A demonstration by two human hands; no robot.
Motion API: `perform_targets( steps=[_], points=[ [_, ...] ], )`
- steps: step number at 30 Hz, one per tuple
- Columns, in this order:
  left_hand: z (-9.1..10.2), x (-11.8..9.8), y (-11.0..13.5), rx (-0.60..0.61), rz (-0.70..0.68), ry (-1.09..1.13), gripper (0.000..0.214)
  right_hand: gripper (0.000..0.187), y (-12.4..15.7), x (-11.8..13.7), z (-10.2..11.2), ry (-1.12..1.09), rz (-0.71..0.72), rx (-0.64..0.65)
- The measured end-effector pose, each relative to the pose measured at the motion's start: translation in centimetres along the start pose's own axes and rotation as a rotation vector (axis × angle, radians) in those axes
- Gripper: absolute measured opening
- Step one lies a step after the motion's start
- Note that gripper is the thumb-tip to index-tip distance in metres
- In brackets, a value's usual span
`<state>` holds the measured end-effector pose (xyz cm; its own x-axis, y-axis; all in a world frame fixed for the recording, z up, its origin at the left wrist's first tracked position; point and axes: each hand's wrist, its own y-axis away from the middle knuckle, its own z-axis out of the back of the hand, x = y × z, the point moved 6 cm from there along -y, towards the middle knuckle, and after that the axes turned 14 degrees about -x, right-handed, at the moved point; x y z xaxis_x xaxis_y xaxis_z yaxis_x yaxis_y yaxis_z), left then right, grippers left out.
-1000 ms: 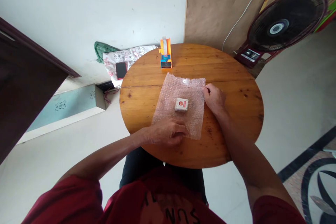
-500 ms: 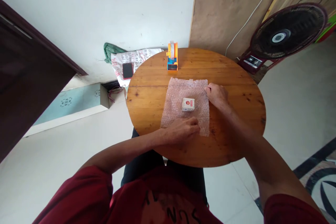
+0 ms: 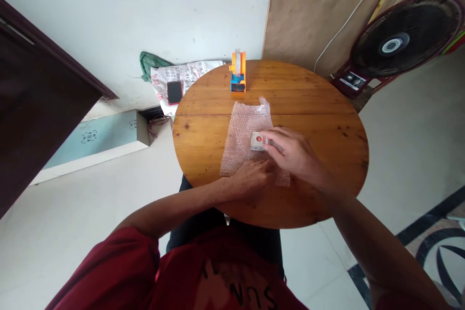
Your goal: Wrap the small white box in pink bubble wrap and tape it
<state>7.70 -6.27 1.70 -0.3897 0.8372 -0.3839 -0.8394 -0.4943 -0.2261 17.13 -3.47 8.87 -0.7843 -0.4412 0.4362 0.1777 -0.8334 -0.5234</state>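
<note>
A sheet of bubble wrap [image 3: 242, 128] lies on the round wooden table [image 3: 327, 121]. A small white box with a red mark [image 3: 257, 141] sits on it. My right hand [image 3: 290, 152] pinches the sheet's right edge and folds it leftward over the box, its fingers closed on the wrap. The far right corner of the sheet stands up. My left hand [image 3: 252, 179] presses on the near edge of the sheet with curled fingers.
An orange tape dispenser [image 3: 238, 76] stands at the table's far edge. A printed bag with a dark phone [image 3: 174, 91] on it lies on the floor beyond. A floor fan [image 3: 403, 41] stands at the right. A dark door is at the left.
My right hand has moved left from the sheet's right edge, drawing the wrap over the box. The left hand has stayed on the near edge.
</note>
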Motion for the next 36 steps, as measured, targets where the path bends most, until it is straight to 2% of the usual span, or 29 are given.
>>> perform_targets(
  steps=[2,5,8,11,14,18,21,25,29,33,36],
  points=[
    [-0.2,-0.3,0.1,-0.011,-0.050,-0.028,0.027,0.038,0.1,0.1,-1.5,0.073,0.045,0.090],
    [-0.4,-0.6,0.4,-0.080,-0.141,-0.094,0.032,0.052,0.1,-1.5,-2.9,0.161,-0.011,0.155],
    [-0.4,-0.3,0.7,-0.146,-0.158,-0.108,0.033,0.044,0.3,-3.1,-3.3,0.230,-0.078,0.180],
    [-0.3,0.3,0.8,-0.166,-0.127,-0.036,0.029,0.031,0.6,-3.7,-3.2,0.254,-0.101,0.188],
    [0.2,0.6,0.8,-0.167,-0.101,0.066,0.033,0.026,0.6,-3.6,-2.7,0.222,-0.132,0.167],
    [0.6,0.9,0.7,-0.161,-0.011,0.137,0.050,0.031,0.5,-4.3,-2.0,0.188,-0.269,0.157],
    [0.3,1.1,0.7,-0.160,-0.002,0.144,0.060,0.037,0.5,-5.2,-1.2,0.155,-0.364,0.129],
    [-0.2,1.4,0.4,-0.105,0.029,0.125,0.074,0.037,0.6,-6.2,-0.3,0.124,-0.424,0.088],
    [0.1,1.4,-0.7,0.015,0.075,0.074,0.088,0.036,1.2,-7.0,0.3,0.140,-0.472,0.062],
    [0.7,1.0,-2.0,0.126,0.062,-0.011,0.088,0.033,1.9,-7.7,1.0,0.121,-0.495,0.001],
    [1.0,0.7,-2.5,0.166,0.038,-0.051,0.084,0.031,2.8,-8.2,2.3,0.069,-0.538,-0.056]
  ],
)
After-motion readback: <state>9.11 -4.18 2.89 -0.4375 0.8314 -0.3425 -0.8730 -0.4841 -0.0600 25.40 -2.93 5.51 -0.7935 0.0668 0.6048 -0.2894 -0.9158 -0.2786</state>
